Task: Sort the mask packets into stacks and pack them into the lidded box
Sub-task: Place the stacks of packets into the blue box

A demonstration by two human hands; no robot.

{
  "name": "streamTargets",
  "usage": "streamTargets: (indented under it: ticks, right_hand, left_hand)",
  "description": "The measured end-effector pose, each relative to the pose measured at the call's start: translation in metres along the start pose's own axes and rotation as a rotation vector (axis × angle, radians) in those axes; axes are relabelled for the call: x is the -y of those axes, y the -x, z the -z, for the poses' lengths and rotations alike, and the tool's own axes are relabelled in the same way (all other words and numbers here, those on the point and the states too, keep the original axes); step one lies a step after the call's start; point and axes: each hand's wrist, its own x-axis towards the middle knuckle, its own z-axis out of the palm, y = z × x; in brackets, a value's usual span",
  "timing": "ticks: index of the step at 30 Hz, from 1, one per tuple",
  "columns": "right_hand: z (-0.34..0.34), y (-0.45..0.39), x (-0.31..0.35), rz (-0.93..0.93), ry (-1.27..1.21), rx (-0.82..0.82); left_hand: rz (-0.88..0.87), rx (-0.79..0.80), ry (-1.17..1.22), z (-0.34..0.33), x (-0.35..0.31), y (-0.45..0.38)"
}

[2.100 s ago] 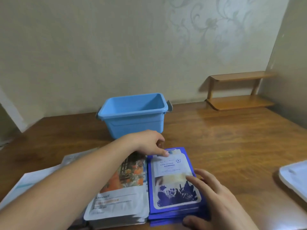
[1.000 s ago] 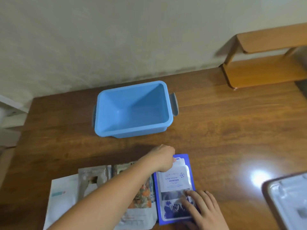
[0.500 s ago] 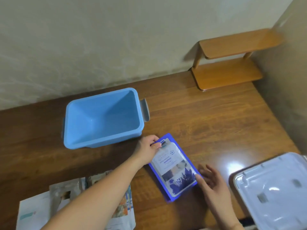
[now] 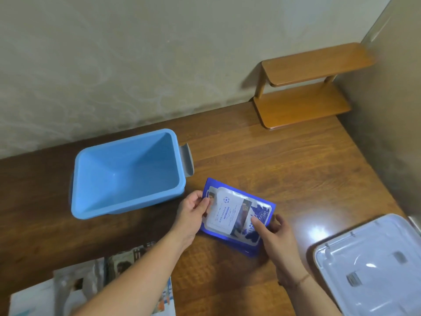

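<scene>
Two hands, left (image 4: 193,210) and right (image 4: 272,231), each grasp an end of the blue packet stack (image 4: 237,215); keep it squared, then lower it flat into the box (image 4: 127,174).

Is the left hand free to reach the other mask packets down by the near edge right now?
Probably not yet: the left hand grips the blue packet stack, and its own forearm lies over the other packets.
</scene>
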Motion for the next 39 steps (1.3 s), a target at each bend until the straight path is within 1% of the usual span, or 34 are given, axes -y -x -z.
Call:
streamTargets:
  ticks: [2,4,5,6,7,8,9,10,11,12,14,16,18,19,20,22,23,24,26,28,30,32,36,39]
  right_hand:
    - [-0.002,-0.006,0.0,-0.016,0.04,0.011]
    - [0.0,-0.007,0.001,0.017,0.1,-0.021]
    - [0.004,-0.008,0.001,0.095,0.189,-0.082]
    - [0.011,-0.008,0.005,0.232,0.317,-0.149]
    - [0.018,-0.008,0.013,0.439,0.448,-0.154]
    - [0.026,-0.008,0.028,0.646,0.59,-0.071]
    - [0.033,-0.012,0.043,0.784,0.712,0.086]
    - [0.037,-0.014,0.058,0.823,0.782,0.268]
    - [0.038,-0.016,0.071,0.784,0.774,0.43]
    - [0.038,-0.02,0.08,0.699,0.7,0.562]
    - [0.033,-0.031,0.085,0.509,0.455,0.72]
    - [0.026,-0.04,0.081,0.457,0.276,0.687]
    - [0.019,-0.046,0.073,0.461,0.166,0.6]
    - [0.016,-0.05,0.068,0.474,0.134,0.558]
    - [0.014,-0.054,0.064,0.474,0.099,0.527]
    - [0.011,-0.062,0.056,0.465,0.018,0.488]
    - [0.009,-0.066,0.052,0.474,-0.03,0.485]
    - [0.006,-0.069,0.051,0.486,-0.08,0.487]
    - [-0.003,-0.074,0.049,0.546,-0.164,0.466]
    - [-0.011,-0.081,0.05,0.641,-0.213,0.418]
    - [-0.015,-0.09,0.048,0.724,-0.202,0.397]
    - [-0.013,-0.098,0.042,0.748,-0.134,0.412]
    - [-0.002,-0.108,0.03,0.794,0.043,0.434]
    - [0.001,-0.109,0.031,0.812,0.085,0.412]
  left_hand:
    - [-0.004,0.037,0.025,0.001,-0.001,0.002]
    - [-0.037,0.087,0.002,0.002,-0.005,0.005]
    - [-0.067,0.111,-0.039,0.003,-0.009,0.007]
    - [-0.112,0.13,-0.1,0.004,-0.015,0.009]
    - [-0.178,0.15,-0.178,0.005,-0.023,0.01]
    - [-0.262,0.176,-0.273,0.005,-0.031,0.012]
    - [-0.355,0.206,-0.376,0.004,-0.04,0.015]
    - [-0.445,0.23,-0.479,0.002,-0.049,0.018]
    - [-0.522,0.247,-0.559,-0.001,-0.057,0.02]
    - [-0.581,0.249,-0.602,-0.004,-0.063,0.021]
    - [-0.693,0.192,-0.612,-0.012,-0.074,0.02]
    - [-0.785,0.069,-0.552,-0.014,-0.082,0.013]
    - [-0.798,-0.022,-0.428,-0.015,-0.079,0.004]
    - [-0.75,-0.04,-0.355,-0.016,-0.073,0.002]
    - [-0.664,-0.035,-0.258,-0.02,-0.064,0.0]
    - [-0.451,0.029,-0.035,-0.033,-0.041,-0.005]
    - [-0.397,0.037,0.008,-0.041,-0.03,-0.009]
    - [-0.388,0.0,-0.005,-0.048,-0.023,-0.014]
    - [-0.445,-0.152,-0.07,-0.059,-0.015,-0.025]
    - [-0.588,-0.288,-0.094,-0.066,-0.012,-0.034]
    - [-0.68,-0.339,-0.11,-0.067,-0.001,-0.041]
    - [-0.722,-0.29,-0.159,-0.064,0.015,-0.045]
    - [-0.732,-0.115,-0.197,-0.058,0.031,-0.041]
    - [-0.71,-0.082,-0.192,-0.06,0.028,-0.038]
